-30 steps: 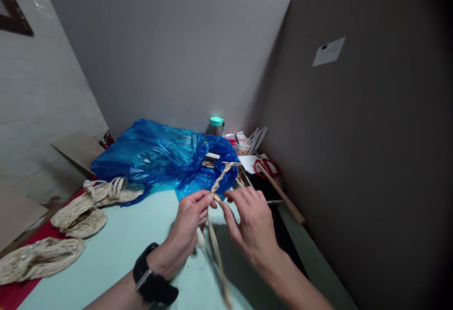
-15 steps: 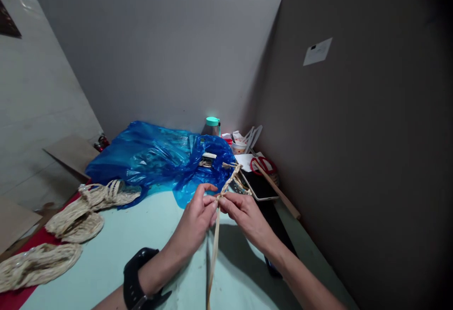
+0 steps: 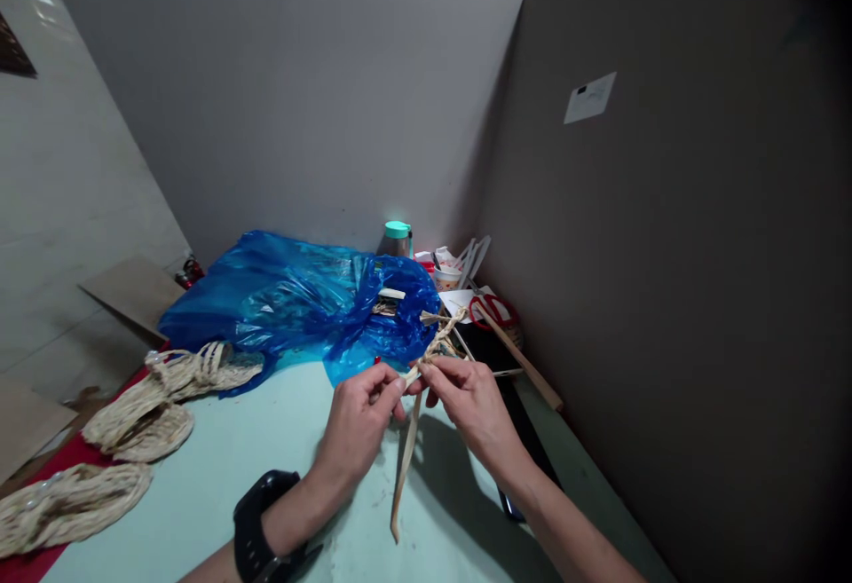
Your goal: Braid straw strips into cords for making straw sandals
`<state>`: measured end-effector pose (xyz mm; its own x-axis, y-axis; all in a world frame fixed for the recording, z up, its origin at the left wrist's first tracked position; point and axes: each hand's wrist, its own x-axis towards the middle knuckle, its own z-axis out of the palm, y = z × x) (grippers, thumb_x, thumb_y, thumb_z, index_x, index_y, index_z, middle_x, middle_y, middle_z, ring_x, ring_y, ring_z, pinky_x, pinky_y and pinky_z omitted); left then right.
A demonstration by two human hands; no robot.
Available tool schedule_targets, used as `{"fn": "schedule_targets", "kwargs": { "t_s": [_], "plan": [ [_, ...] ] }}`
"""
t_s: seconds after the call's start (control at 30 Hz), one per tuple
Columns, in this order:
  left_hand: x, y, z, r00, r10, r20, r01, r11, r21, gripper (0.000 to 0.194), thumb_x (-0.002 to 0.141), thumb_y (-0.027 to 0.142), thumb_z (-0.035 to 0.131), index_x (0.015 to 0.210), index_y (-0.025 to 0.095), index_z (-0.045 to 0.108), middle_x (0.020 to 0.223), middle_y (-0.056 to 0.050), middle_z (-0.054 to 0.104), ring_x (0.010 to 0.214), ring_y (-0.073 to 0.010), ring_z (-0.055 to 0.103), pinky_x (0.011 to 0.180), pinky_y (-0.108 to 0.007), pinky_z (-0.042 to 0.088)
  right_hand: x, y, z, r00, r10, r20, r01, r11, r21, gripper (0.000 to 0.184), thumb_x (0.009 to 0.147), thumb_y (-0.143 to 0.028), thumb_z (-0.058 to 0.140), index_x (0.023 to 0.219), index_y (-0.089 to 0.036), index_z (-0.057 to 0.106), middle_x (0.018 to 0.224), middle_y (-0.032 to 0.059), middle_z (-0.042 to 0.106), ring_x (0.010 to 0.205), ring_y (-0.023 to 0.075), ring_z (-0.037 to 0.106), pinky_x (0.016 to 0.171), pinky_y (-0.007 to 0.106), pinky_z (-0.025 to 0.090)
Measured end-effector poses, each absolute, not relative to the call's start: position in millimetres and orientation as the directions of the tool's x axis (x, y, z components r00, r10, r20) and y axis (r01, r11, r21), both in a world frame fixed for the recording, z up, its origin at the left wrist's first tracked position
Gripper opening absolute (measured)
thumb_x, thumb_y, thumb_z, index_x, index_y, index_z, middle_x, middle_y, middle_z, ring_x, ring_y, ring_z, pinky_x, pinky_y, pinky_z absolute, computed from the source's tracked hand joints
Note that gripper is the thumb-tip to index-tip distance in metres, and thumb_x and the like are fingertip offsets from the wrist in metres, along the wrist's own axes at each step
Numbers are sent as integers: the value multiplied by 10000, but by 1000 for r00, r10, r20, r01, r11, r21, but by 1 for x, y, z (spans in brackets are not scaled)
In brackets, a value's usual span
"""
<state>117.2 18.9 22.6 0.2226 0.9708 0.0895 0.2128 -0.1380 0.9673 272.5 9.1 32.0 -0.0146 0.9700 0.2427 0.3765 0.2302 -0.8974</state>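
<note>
A pale straw braid (image 3: pixel 447 331) rises from between my hands and leans toward the far right. Thumb and fingers of my right hand (image 3: pixel 471 405) are pinched on the braid near its lower end. Just to the left, my left hand (image 3: pixel 359 416) pinches a light straw strand (image 3: pixel 411 377) stretched between the two hands. Another flat strand (image 3: pixel 406 468) hangs below them, its brownish tip showing above the table. Fingers partly hide the spot where the strands meet the braid.
Woven straw sandals (image 3: pixel 139 410) lie along the left on red cloth. A blue plastic bag (image 3: pixel 266 290) spreads across the back. Red-handled scissors (image 3: pixel 493 310), a phone (image 3: pixel 489 348), a paper cup (image 3: pixel 446 277) and a teal-lidded bottle (image 3: pixel 398 237) stand or lie at the far right.
My left hand has moved slightly left, drawing a strand sideways from the braid. The hanging strand has shifted up, so its tip now shows. The braid leans further right.
</note>
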Motion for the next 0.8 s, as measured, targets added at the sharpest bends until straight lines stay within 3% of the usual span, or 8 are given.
{"fn": "schedule_targets", "kwargs": {
  "t_s": [0.13, 0.3, 0.4, 0.5, 0.6, 0.7, 0.8],
  "plan": [
    [121, 18, 21, 232, 972, 36, 195, -83, 977, 262, 842, 353, 514, 641, 187, 541, 494, 38, 552, 351, -75, 353, 390, -204, 260, 273, 9, 32, -16, 960, 280, 421, 260, -869, 336, 886, -317, 510, 617, -169, 647, 515, -21, 492, 524, 118, 432, 498, 243, 279],
    [128, 15, 13, 280, 960, 2, 219, -66, 973, 287, 846, 354, 465, 646, 174, 565, 566, -8, 619, 364, -105, 468, 410, -228, 339, 270, 12, 23, -55, 980, 190, 204, 198, -959, 299, 888, -336, 508, 735, -168, 702, 561, -10, 545, 477, 102, 395, 462, 233, 273],
    [130, 14, 13, 315, 949, 34, 277, -127, 952, 294, 829, 322, 501, 596, 176, 605, 538, -12, 606, 481, -155, 548, 504, -259, 393, 269, 13, 20, -35, 986, 165, 126, 169, -978, 297, 883, -361, 516, 797, -159, 716, 634, 11, 604, 486, 102, 407, 457, 229, 274],
    [128, 15, 18, 296, 949, 107, 363, -216, 906, 273, 789, 290, 582, 540, 187, 622, 551, -9, 583, 573, -172, 517, 588, -285, 372, 271, 15, 21, -3, 983, 183, 126, 182, -975, 296, 872, -383, 530, 824, -157, 715, 681, 23, 637, 525, 115, 447, 481, 229, 304],
    [125, 16, 23, 259, 937, 235, 424, -329, 844, 90, 762, 262, 640, 703, 196, 659, 734, -18, 609, 691, -186, 518, 666, -301, 384, 271, 16, 23, -9, 978, 210, 124, 210, -970, 297, 872, -370, 526, 723, -160, 673, 657, 14, 608, 585, 134, 485, 547, 235, 350],
    [124, 17, 25, 298, 923, 243, 291, -331, 898, 109, 811, 289, 612, 877, 202, 622, 911, -36, 615, 835, -199, 562, 759, -308, 420, 272, 17, 22, -35, 971, 236, 102, 239, -966, 315, 879, -342, 508, 632, -168, 595, 670, 5, 581, 643, 141, 492, 628, 241, 368],
    [124, 19, 22, 310, 938, 156, 44, -178, 983, 138, 835, 321, 595, 882, 196, 564, 943, -34, 606, 921, -192, 579, 824, -298, 428, 272, 17, 19, -64, 970, 235, 84, 240, -967, 332, 886, -330, 492, 598, -171, 539, 666, -6, 555, 635, 132, 463, 623, 237, 348]
  ]
}}
